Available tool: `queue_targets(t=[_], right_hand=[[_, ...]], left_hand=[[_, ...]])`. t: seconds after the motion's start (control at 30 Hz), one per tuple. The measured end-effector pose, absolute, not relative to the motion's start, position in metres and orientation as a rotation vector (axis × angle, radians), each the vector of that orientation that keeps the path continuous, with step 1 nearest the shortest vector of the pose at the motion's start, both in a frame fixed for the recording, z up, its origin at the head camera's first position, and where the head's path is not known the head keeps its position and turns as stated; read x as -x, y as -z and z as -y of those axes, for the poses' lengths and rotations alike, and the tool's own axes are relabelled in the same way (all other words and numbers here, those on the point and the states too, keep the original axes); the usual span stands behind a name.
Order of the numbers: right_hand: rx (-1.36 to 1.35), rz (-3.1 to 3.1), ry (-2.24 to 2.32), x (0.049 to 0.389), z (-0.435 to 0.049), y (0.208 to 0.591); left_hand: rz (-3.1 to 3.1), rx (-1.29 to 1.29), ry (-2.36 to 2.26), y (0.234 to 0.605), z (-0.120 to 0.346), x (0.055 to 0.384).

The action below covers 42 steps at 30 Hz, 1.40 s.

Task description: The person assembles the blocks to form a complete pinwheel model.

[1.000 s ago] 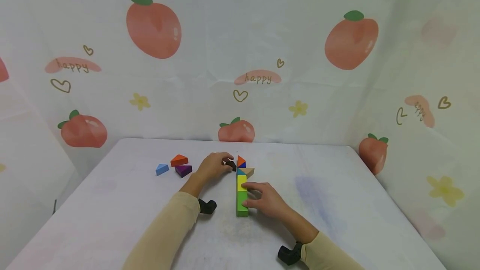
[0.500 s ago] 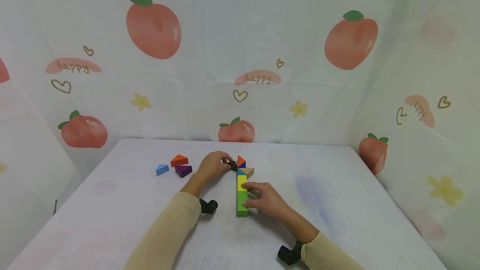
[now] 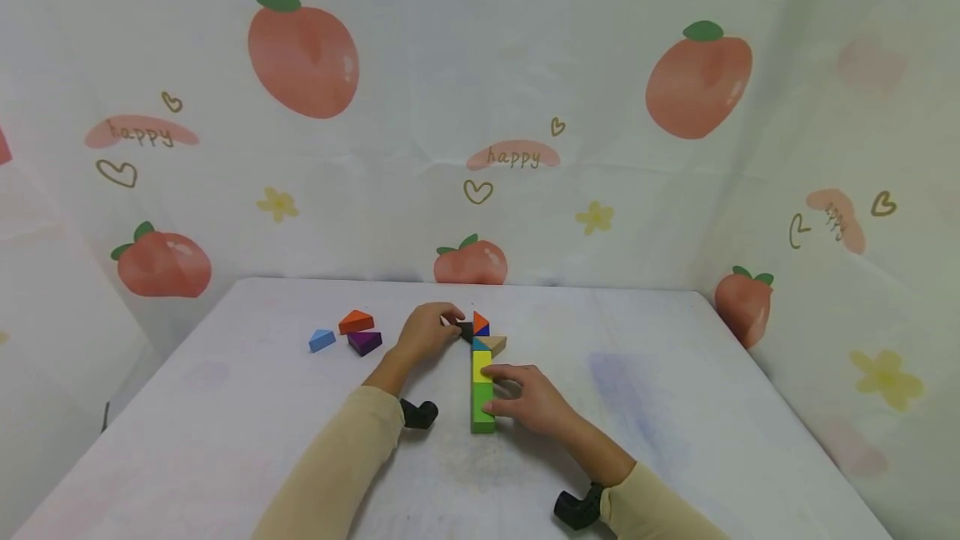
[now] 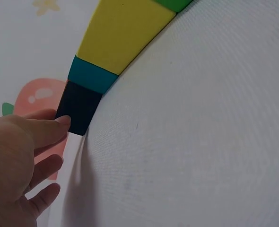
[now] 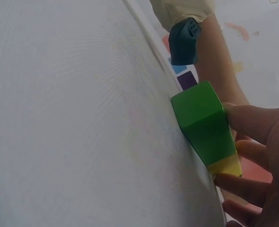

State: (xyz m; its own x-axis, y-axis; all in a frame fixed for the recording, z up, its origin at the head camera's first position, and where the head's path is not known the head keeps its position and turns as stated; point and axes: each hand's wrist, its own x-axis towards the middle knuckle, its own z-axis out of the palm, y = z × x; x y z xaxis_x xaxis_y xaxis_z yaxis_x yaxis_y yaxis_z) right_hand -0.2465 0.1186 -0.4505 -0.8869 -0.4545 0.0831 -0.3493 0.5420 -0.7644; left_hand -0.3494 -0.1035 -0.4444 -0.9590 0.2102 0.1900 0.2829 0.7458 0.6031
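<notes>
A person in tan sleeves (image 3: 337, 457) reaches over a white tabletop (image 3: 420, 482), where a row of smooth, coloured blocks runs from the middle toward the far edge. The left hand (image 3: 429, 332) pinches a flat-sided black block (image 4: 79, 109) between thumb and fingers, against the row's left side near the far edge; it looks to touch the teal triangular block (image 4: 93, 75).

The right hand (image 3: 536, 400) lies along the row's right side, thumb and index finger spread apart: the thumb touches the long green block (image 3: 482, 419) at the near end, the index finger the yellow block (image 3: 482, 363) just beyond it. A tan, wood-coloured triangular block (image 3: 493, 343) juts out right of the teal one. Farthest off sit an orange triangular piece (image 3: 479, 322) and a dark blue one (image 3: 485, 330).

Toward the far left corner, light blue (image 3: 322, 341), red-orange (image 3: 356, 322) and purple triangular blocks (image 3: 365, 342) lie close together.
</notes>
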Motion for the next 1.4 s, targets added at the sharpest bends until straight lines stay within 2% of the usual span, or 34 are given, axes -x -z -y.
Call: queue_targets(t=[0.57, 0.87, 1.4], right_hand=[[0.718, -2.656, 1.28, 0.246, -0.118, 0.451], [0.614, -2.669, 1.266, 0.244, -0.119, 0.451], [0.605, -2.662, 1.254, 0.243, -0.119, 0.45]], left_hand=[[2.785, 0.369, 1.072, 0.447, 0.105, 0.347], [2.758, 0.355, 1.076, 0.436, 0.108, 0.343], [2.672, 0.337, 1.008, 0.408, 0.143, 0.343]])
